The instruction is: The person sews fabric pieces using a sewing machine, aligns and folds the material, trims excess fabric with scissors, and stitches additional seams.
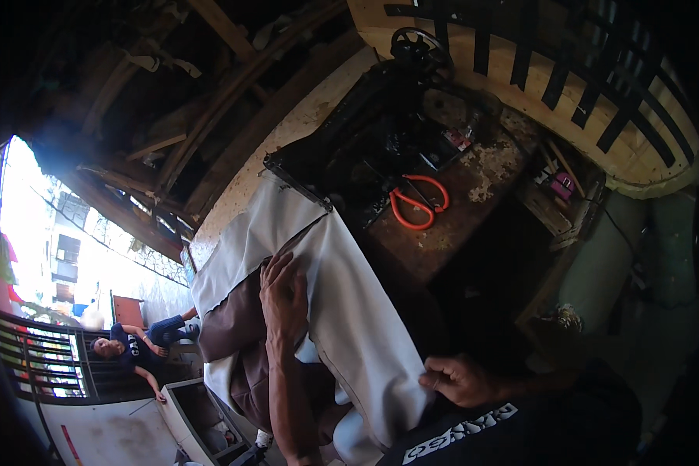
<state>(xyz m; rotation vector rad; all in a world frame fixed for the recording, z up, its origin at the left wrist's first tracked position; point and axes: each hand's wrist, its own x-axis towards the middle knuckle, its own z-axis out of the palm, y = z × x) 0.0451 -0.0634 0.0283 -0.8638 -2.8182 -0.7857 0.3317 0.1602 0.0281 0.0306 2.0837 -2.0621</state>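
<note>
Evidently rested left hand (283, 295), nearer the sewing machine (342, 132) at one o'clock, fingers flat, unclenched, on white fabric (353, 295) running eleven to five; pinched its four-o'clock edge with right hand (460, 380).

Worn on the head, one fisheye view looks down on the nearby hands (284, 299).

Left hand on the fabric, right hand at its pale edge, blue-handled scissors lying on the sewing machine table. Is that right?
Not quite: the head view shows the scissors with orange-red handles, not blue. The rest holds: left hand on the fabric, right hand at its pale edge.
</note>
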